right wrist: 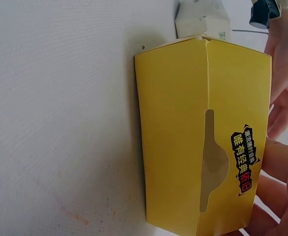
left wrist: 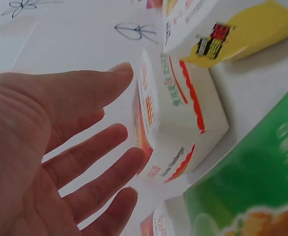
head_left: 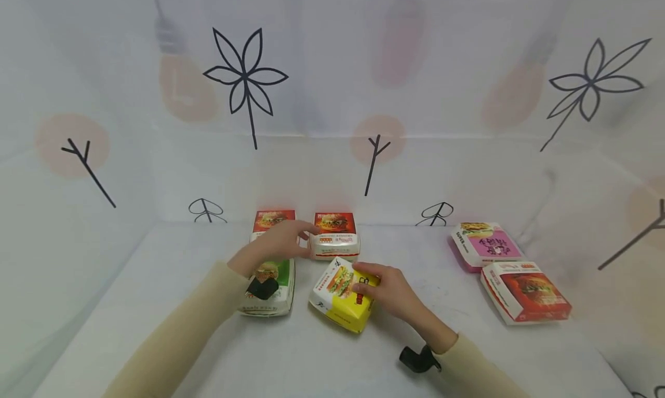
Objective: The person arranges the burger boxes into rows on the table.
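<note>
My right hand (head_left: 391, 291) grips a yellow-and-white burger box (head_left: 349, 305) by its far right side, with thumb and fingers on its lid. In the right wrist view the yellow box (right wrist: 176, 137) shows its slotted side; whether it touches the table I cannot tell. My left hand (head_left: 280, 240) reaches to the left edge of a red-topped burger box (head_left: 335, 236). Spread fingers and thumb of that left hand (left wrist: 40, 142) stand beside the red-topped box (left wrist: 178, 118) in the left wrist view. Under my left wrist lies a green-and-white burger box (head_left: 283, 274).
Another red-topped box (head_left: 272, 219) stands behind my left hand, partly hidden. On the right are a pink-and-white burger box (head_left: 490, 246) and a red-and-white one (head_left: 530, 294), close together. A patterned white cloth (head_left: 312, 173) rises behind the white table (head_left: 280, 357).
</note>
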Demonstrator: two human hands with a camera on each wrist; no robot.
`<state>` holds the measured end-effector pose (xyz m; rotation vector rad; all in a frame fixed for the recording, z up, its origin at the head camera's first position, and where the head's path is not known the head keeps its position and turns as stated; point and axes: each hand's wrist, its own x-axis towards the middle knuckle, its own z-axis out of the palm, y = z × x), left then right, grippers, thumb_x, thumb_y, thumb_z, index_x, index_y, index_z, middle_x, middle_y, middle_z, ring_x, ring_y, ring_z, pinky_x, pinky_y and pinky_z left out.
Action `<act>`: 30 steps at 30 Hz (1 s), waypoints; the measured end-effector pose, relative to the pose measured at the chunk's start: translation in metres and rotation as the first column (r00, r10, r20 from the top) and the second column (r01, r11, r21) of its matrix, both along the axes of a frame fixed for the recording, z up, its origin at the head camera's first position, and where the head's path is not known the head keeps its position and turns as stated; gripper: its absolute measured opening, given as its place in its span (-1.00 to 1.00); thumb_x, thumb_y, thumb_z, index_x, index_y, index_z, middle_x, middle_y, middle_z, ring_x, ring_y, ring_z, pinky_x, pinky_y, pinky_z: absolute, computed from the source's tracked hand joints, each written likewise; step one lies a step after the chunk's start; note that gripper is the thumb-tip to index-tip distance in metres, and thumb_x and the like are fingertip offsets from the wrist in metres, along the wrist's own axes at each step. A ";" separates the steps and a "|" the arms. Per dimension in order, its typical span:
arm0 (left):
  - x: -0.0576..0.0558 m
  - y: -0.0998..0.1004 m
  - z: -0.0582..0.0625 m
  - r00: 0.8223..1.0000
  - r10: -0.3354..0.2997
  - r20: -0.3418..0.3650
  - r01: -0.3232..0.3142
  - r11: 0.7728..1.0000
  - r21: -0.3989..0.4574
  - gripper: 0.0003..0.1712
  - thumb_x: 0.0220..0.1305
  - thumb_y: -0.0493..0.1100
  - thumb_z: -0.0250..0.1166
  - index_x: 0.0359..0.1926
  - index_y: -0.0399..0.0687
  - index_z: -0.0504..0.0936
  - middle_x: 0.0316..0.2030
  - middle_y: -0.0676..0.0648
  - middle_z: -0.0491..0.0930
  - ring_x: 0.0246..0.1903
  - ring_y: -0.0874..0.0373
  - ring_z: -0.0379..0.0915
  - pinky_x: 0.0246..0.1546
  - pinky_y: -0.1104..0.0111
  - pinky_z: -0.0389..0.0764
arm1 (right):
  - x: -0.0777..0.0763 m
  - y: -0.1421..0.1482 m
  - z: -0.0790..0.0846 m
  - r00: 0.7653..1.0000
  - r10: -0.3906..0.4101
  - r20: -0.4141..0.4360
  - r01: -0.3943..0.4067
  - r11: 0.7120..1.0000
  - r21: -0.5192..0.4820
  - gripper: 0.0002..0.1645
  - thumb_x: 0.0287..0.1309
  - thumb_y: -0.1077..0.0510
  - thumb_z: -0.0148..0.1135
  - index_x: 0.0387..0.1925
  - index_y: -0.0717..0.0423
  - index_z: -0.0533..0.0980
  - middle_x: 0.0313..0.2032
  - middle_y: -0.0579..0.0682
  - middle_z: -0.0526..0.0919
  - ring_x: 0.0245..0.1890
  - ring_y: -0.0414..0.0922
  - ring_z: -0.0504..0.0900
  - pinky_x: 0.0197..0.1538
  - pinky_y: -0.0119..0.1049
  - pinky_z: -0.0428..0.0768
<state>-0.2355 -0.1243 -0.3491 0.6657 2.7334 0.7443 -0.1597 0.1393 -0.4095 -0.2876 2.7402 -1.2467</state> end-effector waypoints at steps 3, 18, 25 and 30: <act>0.012 0.000 -0.001 0.999 -0.026 0.018 0.026 0.999 0.031 -0.39 0.16 -0.07 0.49 0.25 0.10 0.57 0.11 -0.01 0.59 0.11 0.01 0.48 0.04 0.13 0.58 | -0.001 -0.001 0.000 1.000 0.001 -0.001 -0.001 1.000 0.001 -0.44 0.15 0.03 0.44 0.21 -0.04 0.59 0.23 0.00 0.57 0.28 0.11 0.44 0.24 0.10 0.46; 0.041 0.013 -0.019 0.978 -0.190 0.080 0.187 0.981 0.050 -0.40 0.08 -0.15 0.53 0.18 0.19 0.61 0.17 0.09 0.50 0.07 0.10 0.51 0.02 0.18 0.57 | -0.002 0.002 0.000 1.000 0.012 0.007 -0.012 1.000 0.011 -0.43 0.15 -0.04 0.43 0.21 -0.07 0.59 0.22 0.00 0.58 0.29 0.12 0.44 0.24 0.15 0.44; 0.041 0.012 -0.019 0.977 -0.187 0.099 0.180 0.981 0.077 -0.41 0.11 -0.23 0.51 0.18 0.19 0.61 0.17 0.11 0.52 0.11 0.08 0.51 0.06 0.18 0.57 | 0.001 0.004 0.001 1.000 0.019 -0.004 -0.019 1.000 -0.016 -0.48 0.14 -0.02 0.44 0.16 -0.05 0.63 0.18 -0.03 0.61 0.27 0.10 0.46 0.20 0.09 0.50; 0.042 0.010 -0.016 0.971 -0.211 0.113 0.205 0.977 0.064 -0.43 0.16 -0.31 0.45 0.21 0.13 0.63 0.20 0.18 0.54 0.18 0.15 0.47 0.15 0.17 0.52 | 0.003 0.007 0.003 1.000 0.023 0.020 -0.022 0.998 -0.060 -0.59 0.17 0.11 0.42 0.08 -0.03 0.67 0.13 -0.06 0.64 0.21 0.04 0.51 0.11 -0.03 0.59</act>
